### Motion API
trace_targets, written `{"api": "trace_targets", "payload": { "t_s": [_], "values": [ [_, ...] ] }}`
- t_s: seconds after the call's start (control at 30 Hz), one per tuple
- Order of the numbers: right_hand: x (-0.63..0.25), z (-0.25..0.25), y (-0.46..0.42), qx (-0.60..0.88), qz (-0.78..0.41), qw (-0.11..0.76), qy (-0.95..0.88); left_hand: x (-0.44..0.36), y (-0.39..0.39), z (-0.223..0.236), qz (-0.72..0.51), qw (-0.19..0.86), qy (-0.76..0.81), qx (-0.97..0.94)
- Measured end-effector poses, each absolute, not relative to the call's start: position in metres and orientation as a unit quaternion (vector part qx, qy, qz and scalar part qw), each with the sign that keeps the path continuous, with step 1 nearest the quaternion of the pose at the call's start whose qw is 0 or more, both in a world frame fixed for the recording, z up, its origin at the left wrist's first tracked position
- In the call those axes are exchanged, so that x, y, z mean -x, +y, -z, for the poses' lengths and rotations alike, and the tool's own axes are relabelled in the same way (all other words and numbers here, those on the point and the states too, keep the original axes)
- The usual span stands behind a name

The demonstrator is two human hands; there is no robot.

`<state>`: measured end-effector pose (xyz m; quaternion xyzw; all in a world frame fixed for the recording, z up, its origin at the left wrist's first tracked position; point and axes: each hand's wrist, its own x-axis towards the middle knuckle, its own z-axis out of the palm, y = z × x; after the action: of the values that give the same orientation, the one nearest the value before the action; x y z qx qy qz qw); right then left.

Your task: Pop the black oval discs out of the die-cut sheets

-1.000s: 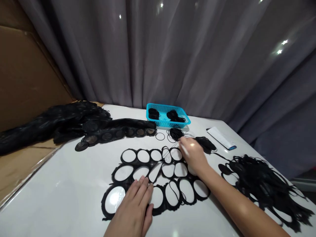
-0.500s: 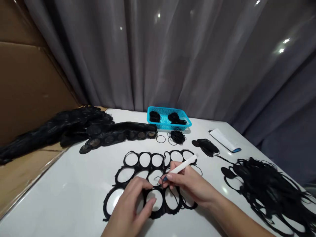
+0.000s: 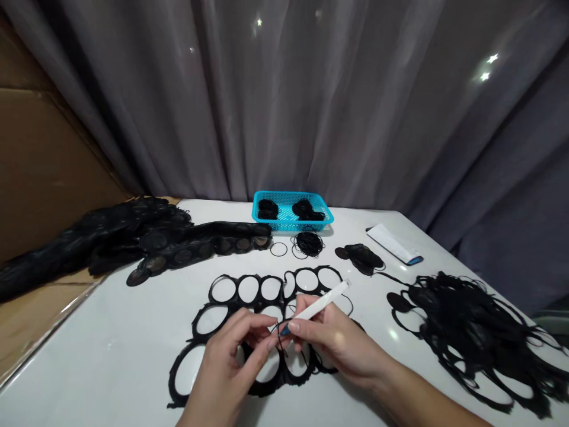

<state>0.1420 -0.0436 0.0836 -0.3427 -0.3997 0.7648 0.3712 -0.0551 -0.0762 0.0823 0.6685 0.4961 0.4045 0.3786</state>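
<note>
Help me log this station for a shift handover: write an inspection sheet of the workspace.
Surface: white table, glossy, with light reflections.
Work things: black cutouts with round holes under the hands; white tool with blue tip; thin black strand.
Clutter: tangled black pile at right; black heap at left; blue basket holding black bundles; loose thin black rings before it.
Hands: right hand grips the tool; left hand at the strand, grip unclear.
Cables: nothing seen.
Surroundings: grey curtain behind; cardboard at left.

Small workroom | white table point(image 3: 128, 332) — grey curtain point(image 3: 284, 107), cardboard point(image 3: 48, 160)
</note>
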Motion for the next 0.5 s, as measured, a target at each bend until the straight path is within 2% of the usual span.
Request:
{"api": "trace_targets", "payload": {
  "t_s": [0.2,0.37,0.5],
  "values": [
    [-0.147,-0.096,-0.049,0.404,-0.662,0.369,-0.512,0.053,-0.078,-0.080,-0.392,0.368,0.494,-0.683],
    [-0.145,-0.101,-0.055,0.448,-0.576,0.351,-0.587,0.052,-0.079,-0.082,-0.388,0.306,0.493,-0.716],
    [-0.143,-0.099,-0.057,0.458,-0.535,0.351,-0.617,0.052,-0.080,-0.080,-0.400,0.216,0.473,-0.755]
  ]
}}
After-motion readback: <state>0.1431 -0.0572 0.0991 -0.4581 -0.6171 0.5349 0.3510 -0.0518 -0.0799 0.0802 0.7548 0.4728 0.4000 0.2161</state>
